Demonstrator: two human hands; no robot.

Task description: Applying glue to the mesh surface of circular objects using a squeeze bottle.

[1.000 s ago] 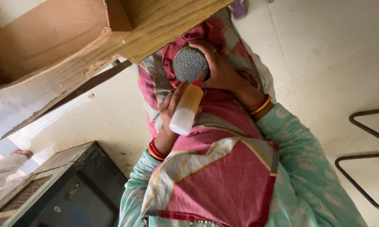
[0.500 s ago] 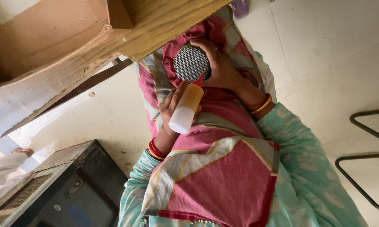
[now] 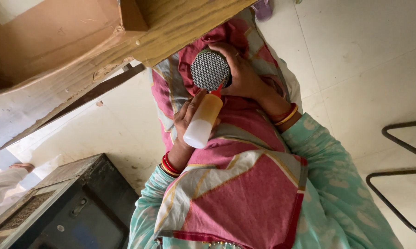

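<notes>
My right hand [image 3: 245,76] grips a round part with a silver perforated mesh face [image 3: 210,70], holding it over my lap. My left hand [image 3: 187,117] is wrapped around a translucent squeeze bottle [image 3: 203,120] that holds yellowish liquid and has a red nozzle. The nozzle tip touches the lower right rim of the mesh part. Both wrists carry red and gold bangles. A pink and cream patterned cloth [image 3: 245,193] covers my lap under both hands.
A wooden board [image 3: 185,23] and a cardboard box [image 3: 46,50] fill the top left, just above the mesh part. A dark box-shaped device [image 3: 74,207] stands on the pale tiled floor at bottom left. A black metal frame [image 3: 401,170] is at right. Another person's sleeve [image 3: 5,182] shows at far left.
Both hands keep their grips. The bottle and the mesh part have barely shifted, and the nozzle stays at the rim of the mesh.
</notes>
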